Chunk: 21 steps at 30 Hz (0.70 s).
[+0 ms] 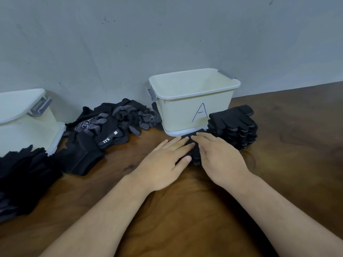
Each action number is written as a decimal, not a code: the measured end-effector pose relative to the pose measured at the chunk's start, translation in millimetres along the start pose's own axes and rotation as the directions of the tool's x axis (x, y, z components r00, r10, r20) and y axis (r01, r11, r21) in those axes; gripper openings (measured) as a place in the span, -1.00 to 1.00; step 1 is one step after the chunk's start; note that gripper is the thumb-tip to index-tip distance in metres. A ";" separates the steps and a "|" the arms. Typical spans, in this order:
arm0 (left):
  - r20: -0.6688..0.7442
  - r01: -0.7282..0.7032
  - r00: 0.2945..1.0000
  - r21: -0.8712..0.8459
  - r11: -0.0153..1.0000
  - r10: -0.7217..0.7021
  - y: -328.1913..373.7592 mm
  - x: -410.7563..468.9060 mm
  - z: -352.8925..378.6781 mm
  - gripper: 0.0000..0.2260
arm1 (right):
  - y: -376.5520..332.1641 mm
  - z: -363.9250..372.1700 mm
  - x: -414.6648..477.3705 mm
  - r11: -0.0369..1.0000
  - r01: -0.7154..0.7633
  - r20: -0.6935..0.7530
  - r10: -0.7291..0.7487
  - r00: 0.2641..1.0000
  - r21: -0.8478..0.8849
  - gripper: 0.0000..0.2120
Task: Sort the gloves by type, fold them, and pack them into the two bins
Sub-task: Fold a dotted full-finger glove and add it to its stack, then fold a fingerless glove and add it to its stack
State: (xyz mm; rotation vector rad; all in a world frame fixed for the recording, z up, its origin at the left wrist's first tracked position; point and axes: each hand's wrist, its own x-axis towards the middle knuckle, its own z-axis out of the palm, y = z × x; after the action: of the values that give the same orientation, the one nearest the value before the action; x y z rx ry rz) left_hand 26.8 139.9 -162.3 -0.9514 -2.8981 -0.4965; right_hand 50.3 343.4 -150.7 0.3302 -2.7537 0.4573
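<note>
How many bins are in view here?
2: the bin marked A stands against the wall at centre; the other bin sits at the left edge, partly out of frame.

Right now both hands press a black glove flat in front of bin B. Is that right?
No. The head view shows the bin is marked A, not B; the left hand and right hand do press a black glove flat in front of it.

Views: 1. Head-worn, wide-angle; faces forward and down across table [278, 154] to wall [167, 34] behind; near, just above the tabletop.
</note>
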 end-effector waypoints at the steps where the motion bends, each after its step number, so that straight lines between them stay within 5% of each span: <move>1: 0.013 -0.004 1.000 0.013 1.000 0.004 -0.9 -0.9 -0.2 -0.51 | 0.5 2.6 0.0 1.000 -0.005 0.032 0.006 0.999 -0.025 -0.56; 10: -0.006 0.028 1.000 0.005 1.000 -0.028 -3.9 -29.4 -10.2 -0.49 | -7.0 -0.2 -5.6 0.997 -0.009 0.064 0.014 0.998 -0.076 -0.52; 21: -0.203 0.382 0.912 0.100 0.919 -0.357 -68.3 -137.5 -46.3 -0.54 | -82.2 9.1 11.8 0.977 0.212 0.082 -0.209 0.975 -0.033 -0.52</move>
State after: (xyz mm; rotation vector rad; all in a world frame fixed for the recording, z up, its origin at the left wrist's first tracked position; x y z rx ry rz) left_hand 95.7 -4.8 -158.1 -0.3144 -2.8994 -0.3689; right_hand 59.6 262.4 -132.2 0.6345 -2.7582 0.3375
